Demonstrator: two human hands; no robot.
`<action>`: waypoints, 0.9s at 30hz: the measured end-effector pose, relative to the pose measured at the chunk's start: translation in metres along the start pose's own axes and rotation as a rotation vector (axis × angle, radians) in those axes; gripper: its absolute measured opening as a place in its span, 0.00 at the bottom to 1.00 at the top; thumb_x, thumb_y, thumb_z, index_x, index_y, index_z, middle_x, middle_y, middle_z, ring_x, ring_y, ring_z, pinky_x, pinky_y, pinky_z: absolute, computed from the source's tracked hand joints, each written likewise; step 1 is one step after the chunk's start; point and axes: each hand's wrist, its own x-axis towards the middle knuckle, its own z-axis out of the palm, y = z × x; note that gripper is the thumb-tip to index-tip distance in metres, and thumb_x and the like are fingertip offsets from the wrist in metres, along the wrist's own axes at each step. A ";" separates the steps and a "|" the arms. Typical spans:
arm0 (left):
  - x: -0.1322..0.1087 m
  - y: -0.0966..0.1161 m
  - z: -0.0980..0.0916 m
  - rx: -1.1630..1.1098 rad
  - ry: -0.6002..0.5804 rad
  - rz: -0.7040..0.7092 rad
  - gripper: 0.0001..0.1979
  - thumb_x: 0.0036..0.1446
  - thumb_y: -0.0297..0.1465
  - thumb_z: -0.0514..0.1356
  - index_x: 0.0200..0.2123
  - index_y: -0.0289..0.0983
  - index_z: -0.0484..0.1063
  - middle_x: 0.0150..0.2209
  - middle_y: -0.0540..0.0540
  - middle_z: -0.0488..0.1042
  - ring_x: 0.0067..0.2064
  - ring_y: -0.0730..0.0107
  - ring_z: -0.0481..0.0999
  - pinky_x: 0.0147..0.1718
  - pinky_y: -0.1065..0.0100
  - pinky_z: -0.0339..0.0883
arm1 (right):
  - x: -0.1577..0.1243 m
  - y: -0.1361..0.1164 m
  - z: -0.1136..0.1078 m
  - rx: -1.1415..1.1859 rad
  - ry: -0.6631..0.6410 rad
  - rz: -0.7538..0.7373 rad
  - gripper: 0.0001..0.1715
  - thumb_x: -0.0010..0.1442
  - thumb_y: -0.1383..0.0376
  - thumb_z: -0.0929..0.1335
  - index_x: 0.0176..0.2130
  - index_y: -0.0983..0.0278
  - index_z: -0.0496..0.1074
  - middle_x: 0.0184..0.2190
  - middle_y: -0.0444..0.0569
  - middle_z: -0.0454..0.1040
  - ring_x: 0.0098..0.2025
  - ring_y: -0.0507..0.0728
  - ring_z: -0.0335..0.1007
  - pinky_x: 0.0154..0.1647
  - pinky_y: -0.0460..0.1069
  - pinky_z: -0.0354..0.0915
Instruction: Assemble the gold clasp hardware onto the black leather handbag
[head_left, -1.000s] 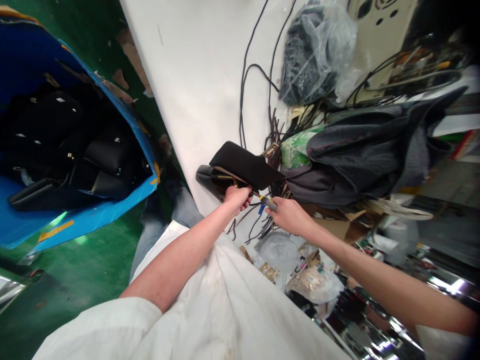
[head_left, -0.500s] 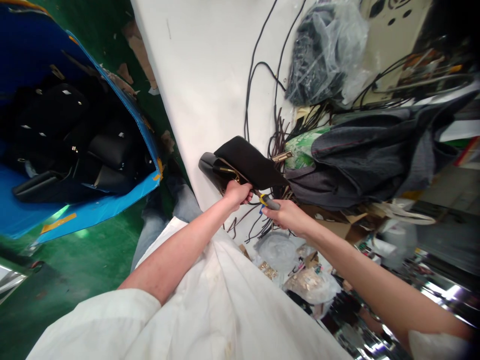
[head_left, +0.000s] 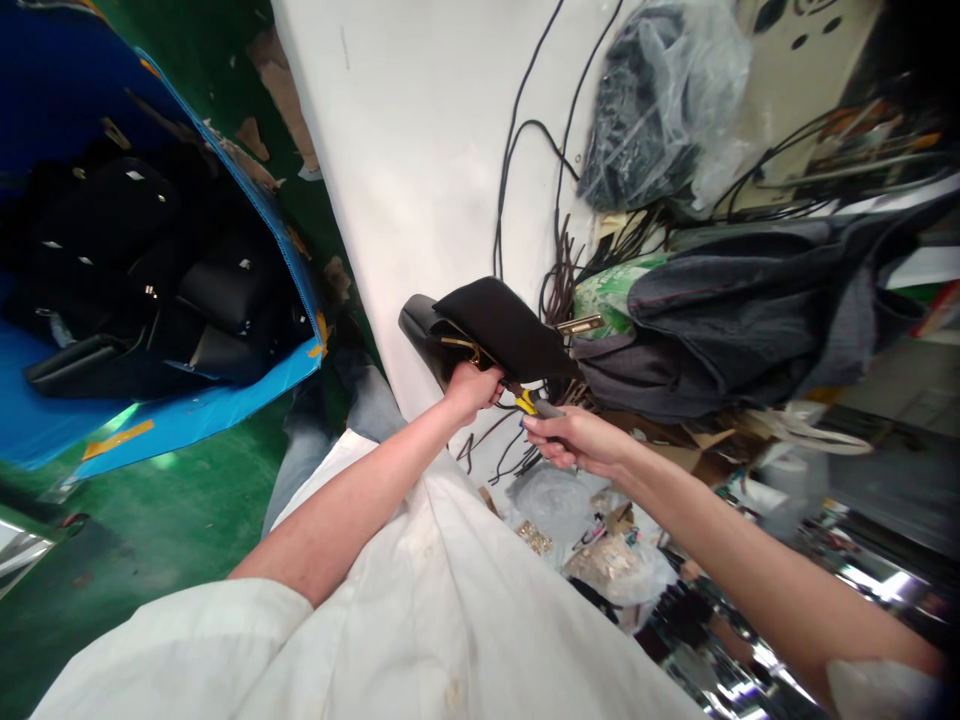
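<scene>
A black handbag (head_left: 499, 320) with gold-coloured metal fittings is held over the near edge of the white table, its flap raised. My left hand (head_left: 474, 388) is closed on the bag's lower edge, close to a gold fitting. In my right hand (head_left: 570, 437) is a pair of pliers (head_left: 529, 402) with yellow and dark grey handles, fingers wrapped round the grips. The jaws point at the bag's edge beside my left fingers; whether they bite on anything is too small to tell. A gold metal piece (head_left: 580, 325) sticks out at the bag's right side.
A blue bin (head_left: 296, 365) full of black bags stands at the left on the green floor. On the white table (head_left: 412, 130) lie black cords (head_left: 501, 200), a plastic-wrapped dark bundle (head_left: 637, 110) and dark cloth (head_left: 697, 300). Small gold parts (head_left: 534, 538) and plastic bags lie nearer me.
My right hand has turned slightly, and more of its curled fingers shows below the pliers. The handbag and my left hand have hardly moved; the whole view has shifted a little.
</scene>
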 end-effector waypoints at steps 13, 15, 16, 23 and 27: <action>-0.011 0.017 -0.003 -0.098 -0.092 0.059 0.23 0.70 0.25 0.65 0.24 0.40 0.59 0.20 0.54 0.61 0.20 0.79 0.56 0.20 0.71 0.45 | -0.013 -0.021 0.001 0.224 -0.168 0.112 0.19 0.64 0.55 0.79 0.44 0.63 0.72 0.32 0.41 0.58 0.27 0.50 0.44 0.20 0.44 0.47; -0.014 0.015 -0.005 -0.108 -0.102 0.047 0.23 0.70 0.25 0.64 0.24 0.40 0.58 0.20 0.54 0.60 0.20 0.79 0.56 0.20 0.72 0.44 | -0.014 -0.024 0.001 0.198 -0.158 0.111 0.21 0.62 0.55 0.80 0.42 0.62 0.71 0.31 0.41 0.57 0.27 0.49 0.42 0.20 0.44 0.45; -0.016 0.013 -0.007 -0.107 -0.102 0.041 0.22 0.71 0.25 0.63 0.25 0.40 0.58 0.21 0.54 0.60 0.20 0.79 0.56 0.20 0.72 0.44 | -0.015 -0.026 0.002 0.172 -0.153 0.113 0.22 0.61 0.56 0.82 0.40 0.62 0.70 0.31 0.40 0.57 0.27 0.49 0.42 0.20 0.44 0.44; -0.018 0.014 -0.020 0.002 -0.092 -0.040 0.13 0.68 0.29 0.67 0.30 0.36 0.71 0.23 0.49 0.69 0.20 0.76 0.63 0.18 0.71 0.48 | -0.013 -0.030 0.000 -0.391 0.103 -0.073 0.31 0.57 0.48 0.84 0.33 0.61 0.67 0.24 0.41 0.62 0.23 0.49 0.51 0.21 0.47 0.47; -0.011 0.027 -0.024 0.108 -0.046 -0.052 0.12 0.66 0.29 0.68 0.29 0.33 0.75 0.24 0.44 0.75 0.19 0.74 0.66 0.17 0.69 0.49 | -0.010 -0.026 0.004 -0.392 0.144 -0.125 0.31 0.57 0.45 0.84 0.35 0.61 0.69 0.25 0.42 0.64 0.25 0.51 0.54 0.21 0.47 0.50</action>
